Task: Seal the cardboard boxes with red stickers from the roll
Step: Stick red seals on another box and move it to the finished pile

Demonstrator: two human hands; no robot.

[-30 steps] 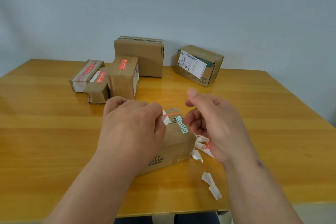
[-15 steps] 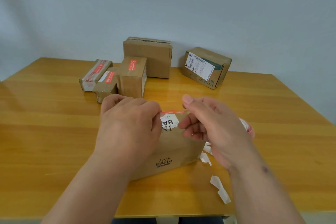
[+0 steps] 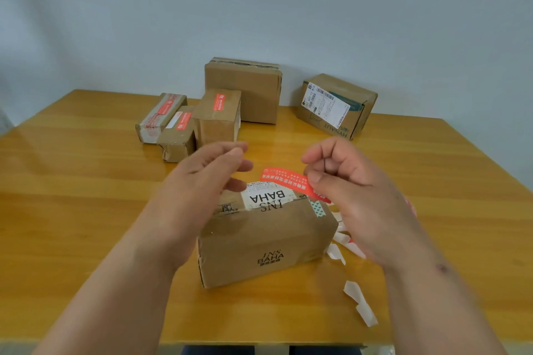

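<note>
Red sticker poised over the nearest box

Pinched at one end by the right hand (image 3: 354, 193), red sticker (image 3: 291, 183) held flat above the top of the cardboard box (image 3: 268, 239), likely for lining up across the flap seam; left hand (image 3: 199, 190) hovering loose-fingered, gripping nothing; glossy wooden desk (image 3: 86, 196); curled white backing strips (image 3: 360, 305) beside the matte, creased carton; roll mostly hidden behind the right hand.

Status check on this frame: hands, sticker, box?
Right hand pinches red sticker, held above INS BAHA box. Left hand open, holding nothing. Sticker not yet stuck down. Nothing in the way.
</note>
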